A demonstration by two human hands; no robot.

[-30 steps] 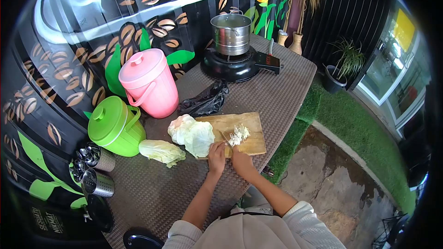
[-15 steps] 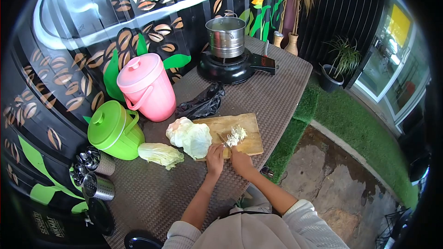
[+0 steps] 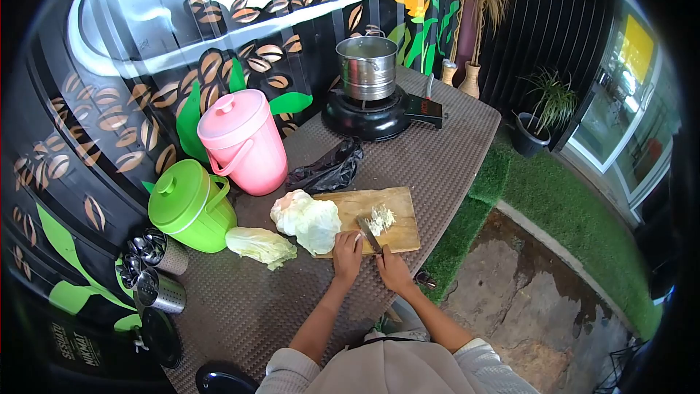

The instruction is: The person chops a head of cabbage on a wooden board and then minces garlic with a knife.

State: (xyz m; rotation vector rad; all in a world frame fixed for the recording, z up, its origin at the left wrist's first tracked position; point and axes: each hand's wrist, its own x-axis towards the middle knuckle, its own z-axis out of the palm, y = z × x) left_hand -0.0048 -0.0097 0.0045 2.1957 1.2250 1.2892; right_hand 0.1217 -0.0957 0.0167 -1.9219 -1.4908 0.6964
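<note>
My right hand (image 3: 394, 271) grips the handle of a knife (image 3: 370, 235), its blade pointing away from me over a wooden cutting board (image 3: 403, 230). Beside the blade, my left hand (image 3: 348, 254) rests at the near edge of the board with its fingers drawn together. A small white bit shows at those fingertips, too small to name. Finely chopped whitish pieces (image 3: 381, 219) lie heaped to the right of the blade. A pale cabbage (image 3: 310, 222) partly covers the board's left side, and a napa cabbage (image 3: 261, 246) lies on the table further left.
Behind the board lies a black plastic bag (image 3: 328, 168). A steel pot (image 3: 367, 69) stands on a black portable stove (image 3: 364, 117) at the back. Along the wall are a pink lidded jug (image 3: 244, 142), a green lidded jug (image 3: 191, 208) and metal cutlery holders (image 3: 162, 292).
The knife has turned and its blade now shows more fully, left of the chopped pile. My right hand has moved slightly right and toward me. The whole view has shifted a little.
</note>
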